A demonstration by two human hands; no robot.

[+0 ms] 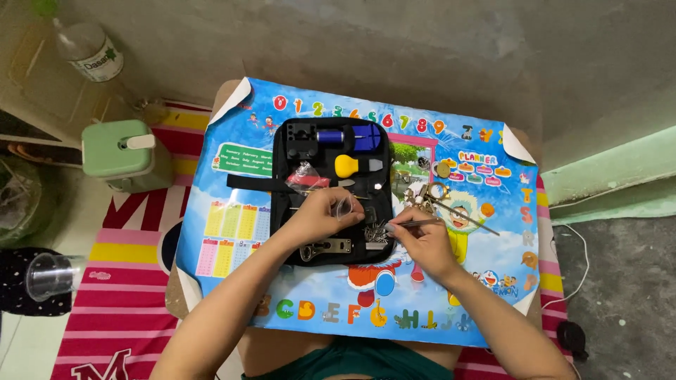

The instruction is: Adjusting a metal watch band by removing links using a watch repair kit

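A black tool kit case (282, 151) lies open on a colourful children's poster (486, 281). My left hand (317, 214) rests over the case and pinches a small clear plastic bag (344, 207). My right hand (422, 243) grips thin metal tweezers (412, 224), whose tips point left toward a cluster of small metal parts (377, 231) at the case's right edge. Inside the case sit a blue tool (348, 136), a yellow-handled tool (347, 165) and a metal wrench-like tool (326, 248).
A gold-coloured watch with its band (429, 193) and a long thin rod (472, 219) lie on the poster right of the case. A green box (120, 151), a plastic bottle (88, 49) and a clear cup (49, 274) stand at the left. A striped mat (120, 295) lies underneath.
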